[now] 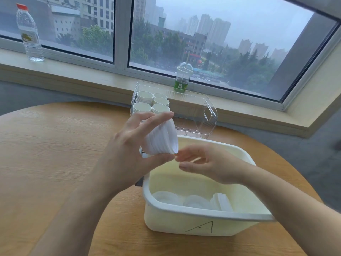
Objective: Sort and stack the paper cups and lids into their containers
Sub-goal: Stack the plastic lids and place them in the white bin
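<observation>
My left hand grips a stack of white plastic lids between fingers and thumb, held on edge above the table. My right hand hovers over the cream bin marked "A", its fingertips touching the lower edge of that stack. Whether it pinches a lid is unclear from the blur. Loose white lids lie in the bottom of the bin. Behind it stands a clear plastic container with several stacks of white paper cups in its left half.
A round wooden table carries both containers. On the window sill stand a water bottle with a red cap at far left and a green drink cup with a dome lid behind the clear container.
</observation>
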A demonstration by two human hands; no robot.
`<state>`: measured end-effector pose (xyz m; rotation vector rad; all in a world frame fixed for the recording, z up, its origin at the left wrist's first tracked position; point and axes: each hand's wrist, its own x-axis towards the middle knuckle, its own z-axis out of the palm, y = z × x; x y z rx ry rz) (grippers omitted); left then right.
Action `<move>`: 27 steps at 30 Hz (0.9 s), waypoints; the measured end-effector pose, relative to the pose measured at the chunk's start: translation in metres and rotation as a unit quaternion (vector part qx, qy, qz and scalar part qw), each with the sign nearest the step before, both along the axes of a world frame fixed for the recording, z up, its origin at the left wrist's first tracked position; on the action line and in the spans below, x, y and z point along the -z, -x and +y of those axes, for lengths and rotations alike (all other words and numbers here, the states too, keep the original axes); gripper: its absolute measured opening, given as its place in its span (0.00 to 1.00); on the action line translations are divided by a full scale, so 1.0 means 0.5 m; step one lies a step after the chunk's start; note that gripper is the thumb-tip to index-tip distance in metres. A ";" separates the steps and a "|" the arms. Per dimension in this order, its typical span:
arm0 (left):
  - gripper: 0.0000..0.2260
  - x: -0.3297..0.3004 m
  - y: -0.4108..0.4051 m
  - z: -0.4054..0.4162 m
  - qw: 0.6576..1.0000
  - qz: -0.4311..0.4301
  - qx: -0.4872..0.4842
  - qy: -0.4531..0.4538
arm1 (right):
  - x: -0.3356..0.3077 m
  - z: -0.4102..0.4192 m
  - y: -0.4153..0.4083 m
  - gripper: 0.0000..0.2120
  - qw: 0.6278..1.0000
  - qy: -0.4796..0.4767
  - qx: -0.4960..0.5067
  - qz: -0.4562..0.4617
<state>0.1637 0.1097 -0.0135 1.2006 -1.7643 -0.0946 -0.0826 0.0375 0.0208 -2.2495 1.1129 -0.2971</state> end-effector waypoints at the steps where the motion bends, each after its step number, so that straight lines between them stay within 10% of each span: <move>1: 0.36 0.000 0.001 0.000 1.000 0.003 0.003 -0.001 | 0.008 -0.002 0.004 0.13 0.999 -0.007 -0.009 0.042; 13: 0.37 0.006 0.011 -0.006 1.000 0.000 0.018 -0.018 | 0.056 0.000 -0.001 0.14 0.949 -0.098 -0.140 0.264; 27: 0.37 0.004 0.024 -0.007 0.999 0.018 0.028 -0.019 | 0.050 -0.053 0.119 0.12 0.950 -0.040 -0.036 0.306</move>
